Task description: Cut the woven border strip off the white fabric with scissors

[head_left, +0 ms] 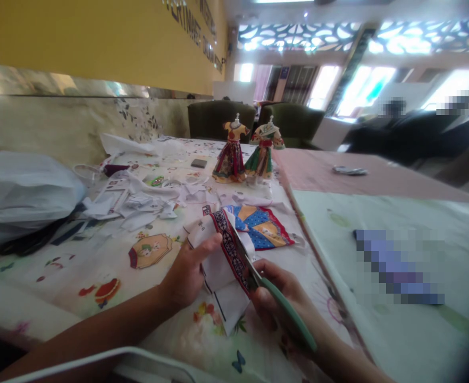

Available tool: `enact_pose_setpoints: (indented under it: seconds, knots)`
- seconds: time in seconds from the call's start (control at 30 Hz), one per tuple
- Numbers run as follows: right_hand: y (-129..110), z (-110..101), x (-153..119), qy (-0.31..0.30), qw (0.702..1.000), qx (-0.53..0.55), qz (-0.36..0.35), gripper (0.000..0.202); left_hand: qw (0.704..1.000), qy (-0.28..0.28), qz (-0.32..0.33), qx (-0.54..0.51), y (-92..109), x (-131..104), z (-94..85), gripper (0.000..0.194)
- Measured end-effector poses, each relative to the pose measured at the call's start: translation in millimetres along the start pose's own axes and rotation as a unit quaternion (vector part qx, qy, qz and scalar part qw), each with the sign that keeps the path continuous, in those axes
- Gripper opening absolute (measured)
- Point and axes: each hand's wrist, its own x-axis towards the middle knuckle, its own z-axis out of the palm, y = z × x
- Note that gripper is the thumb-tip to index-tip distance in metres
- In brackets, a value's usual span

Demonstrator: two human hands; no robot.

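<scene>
My left hand (186, 274) grips a white piece of printed fabric (220, 268) with its thumb on top. A dark patterned band with red edges (230, 247) runs along the piece. My right hand (276, 290) is closed around scissors with green handles (288, 314). Their blades lie along the band's right edge; I cannot tell how far they are apart. Just beyond sits a blue dotted cloth piece with tan panels and a red border (258, 226). To the left of my hands lies a tan cut-out with a dark red edge (150, 251).
Two small dresses on stands, one maroon (231, 154) and one green (263, 151), stand at the back. White scraps (139, 205) litter the left side near a white plastic bag (27, 191). A blurred-out bluish object (398, 268) lies on the right. People sit in the background.
</scene>
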Motion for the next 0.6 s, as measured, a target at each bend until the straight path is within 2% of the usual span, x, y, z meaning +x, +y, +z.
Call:
enact_pose_setpoints:
  seconds: [0.17,0.27,0.4,0.47,0.6]
  knots:
    - [-2.6,1.1,-0.6,0.006,1.000,-0.013,0.008,0.062,0.987,0.108,-0.065,-0.095,6.6,10.4,5.7,0.012]
    - [-5.8,0.9,-0.2,0.009,0.999,-0.026,0.022,0.062,0.975,0.141,-0.127,-0.115,11.7,12.4,10.3,0.015]
    - [-8.9,-0.7,0.7,-0.008,0.998,-0.040,0.039,0.064,0.970,0.115,-0.178,-0.122,13.7,13.3,7.8,0.012]
    - [-8.2,-1.9,1.4,-0.013,0.998,-0.042,0.041,0.066,0.978,0.090,-0.158,-0.102,11.7,13.7,4.6,0.007]
    - [-3.1,-4.6,3.8,-0.010,0.999,-0.040,0.028,0.067,0.993,0.039,-0.107,-0.031,5.6,13.1,0.3,0.021]
